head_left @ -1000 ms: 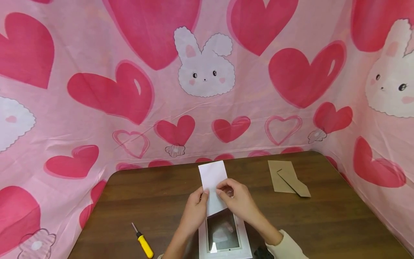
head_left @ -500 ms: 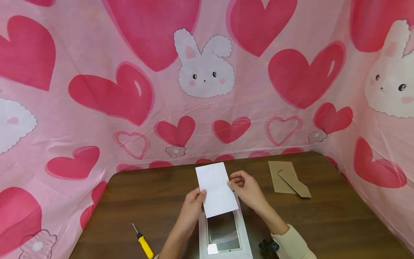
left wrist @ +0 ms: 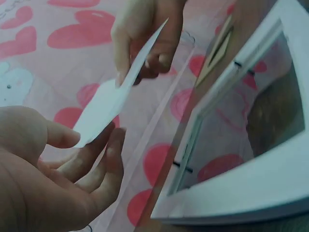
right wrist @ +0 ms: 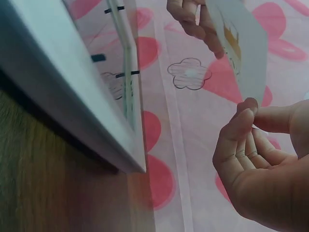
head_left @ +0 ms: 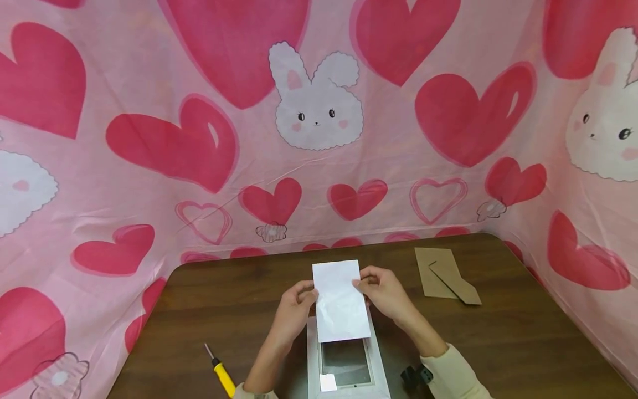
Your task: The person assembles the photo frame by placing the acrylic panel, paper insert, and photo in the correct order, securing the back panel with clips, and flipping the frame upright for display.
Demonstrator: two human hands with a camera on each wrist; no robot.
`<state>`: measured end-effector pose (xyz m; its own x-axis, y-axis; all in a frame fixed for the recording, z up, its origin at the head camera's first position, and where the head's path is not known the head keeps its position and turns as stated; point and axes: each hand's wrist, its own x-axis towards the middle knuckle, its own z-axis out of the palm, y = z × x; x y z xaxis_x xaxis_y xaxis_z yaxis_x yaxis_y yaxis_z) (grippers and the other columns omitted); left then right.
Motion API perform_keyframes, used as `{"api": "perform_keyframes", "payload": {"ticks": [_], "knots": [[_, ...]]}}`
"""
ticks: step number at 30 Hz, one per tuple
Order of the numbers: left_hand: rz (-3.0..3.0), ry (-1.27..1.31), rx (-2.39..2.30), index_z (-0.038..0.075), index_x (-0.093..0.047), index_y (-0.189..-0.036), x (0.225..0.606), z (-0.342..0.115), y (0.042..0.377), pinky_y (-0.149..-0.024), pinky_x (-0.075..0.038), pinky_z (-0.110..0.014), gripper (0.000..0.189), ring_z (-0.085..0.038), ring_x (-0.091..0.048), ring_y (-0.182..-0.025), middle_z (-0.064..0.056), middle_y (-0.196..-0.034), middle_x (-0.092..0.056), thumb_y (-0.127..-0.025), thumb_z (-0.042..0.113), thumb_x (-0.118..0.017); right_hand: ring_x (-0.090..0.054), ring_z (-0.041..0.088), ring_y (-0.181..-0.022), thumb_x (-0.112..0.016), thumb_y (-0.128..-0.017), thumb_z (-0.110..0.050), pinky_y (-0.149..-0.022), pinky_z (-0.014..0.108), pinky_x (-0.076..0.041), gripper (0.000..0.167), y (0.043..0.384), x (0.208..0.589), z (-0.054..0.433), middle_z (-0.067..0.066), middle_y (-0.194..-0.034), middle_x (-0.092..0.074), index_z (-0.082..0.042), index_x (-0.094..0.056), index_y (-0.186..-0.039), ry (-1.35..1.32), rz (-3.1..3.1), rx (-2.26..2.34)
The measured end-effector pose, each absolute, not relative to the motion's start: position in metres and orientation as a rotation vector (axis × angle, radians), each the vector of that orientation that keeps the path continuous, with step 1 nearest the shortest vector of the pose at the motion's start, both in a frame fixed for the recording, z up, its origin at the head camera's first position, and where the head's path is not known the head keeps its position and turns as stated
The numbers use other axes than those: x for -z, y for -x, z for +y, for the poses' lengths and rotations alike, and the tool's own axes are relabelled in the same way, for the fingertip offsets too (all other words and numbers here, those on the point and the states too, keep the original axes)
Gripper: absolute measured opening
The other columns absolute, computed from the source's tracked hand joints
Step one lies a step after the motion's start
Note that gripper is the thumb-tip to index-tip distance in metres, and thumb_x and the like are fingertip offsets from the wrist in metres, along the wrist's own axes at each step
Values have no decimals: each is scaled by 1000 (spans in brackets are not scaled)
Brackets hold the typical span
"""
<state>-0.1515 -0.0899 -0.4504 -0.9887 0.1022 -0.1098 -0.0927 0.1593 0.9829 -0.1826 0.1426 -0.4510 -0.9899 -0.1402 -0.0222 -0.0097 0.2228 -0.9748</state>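
Observation:
A white rectangular sheet (head_left: 341, 305) is held up over the far part of a white picture frame (head_left: 380, 374), its blank side toward the head view. My left hand (head_left: 293, 313) pinches its left edge between thumb and fingers. On the opposite edge, my right hand (head_left: 387, 291) pinches it the same way. The right wrist view shows part of a printed picture (right wrist: 232, 43) on the sheet's other side. Glass (head_left: 344, 360) lies in the frame opening, with a bright reflection. Small dark tabs (right wrist: 128, 74) stick out along the frame's inner edge.
A yellow-handled screwdriver (head_left: 224, 378) lies left of the frame on the brown wooden table (head_left: 224, 299). At the back right is a brown backing board (head_left: 432, 266) with a stand leg (head_left: 461, 287). A small black object (head_left: 415, 377) sits by my right sleeve.
The sheet has turned from a narrow, tilted view to facing the head camera squarely, and has come slightly nearer. My right hand has moved from over its face out to its right edge.

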Motion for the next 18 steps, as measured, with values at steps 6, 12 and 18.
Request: {"api": "perform_keyframes", "payload": {"ticks": [6,12,18], "knots": [[2371,23,-1950,-2,-68,-126,459,-95,166,-83,-62,-37,26,-17,-69,-84,-17,-99,-77,-104,11,-63,-62,25,-65,-73,-97,-14,-61,40,-57,14,182,456,145,7,-77,-67,-1,-70,-100,175,2443,1799],[2416,-17,-1859,-1,-70,-120,469,-101,171,-81,-62,-36,25,-22,-71,-84,-16,-96,-79,-102,16,-68,-60,22,-62,-74,-96,-14,-57,32,-52,13,182,466,144,6,-74,-65,-2,-71,-97,189,2501,1716],[2553,-91,-1720,1,-74,-110,476,-103,173,-71,-57,-28,23,-18,-66,-78,-11,-90,-75,-101,22,-71,-56,14,-63,-75,-96,-13,-55,26,-48,12,179,478,142,4,-75,-65,-3,-69,-93,257,2574,1591]]}}
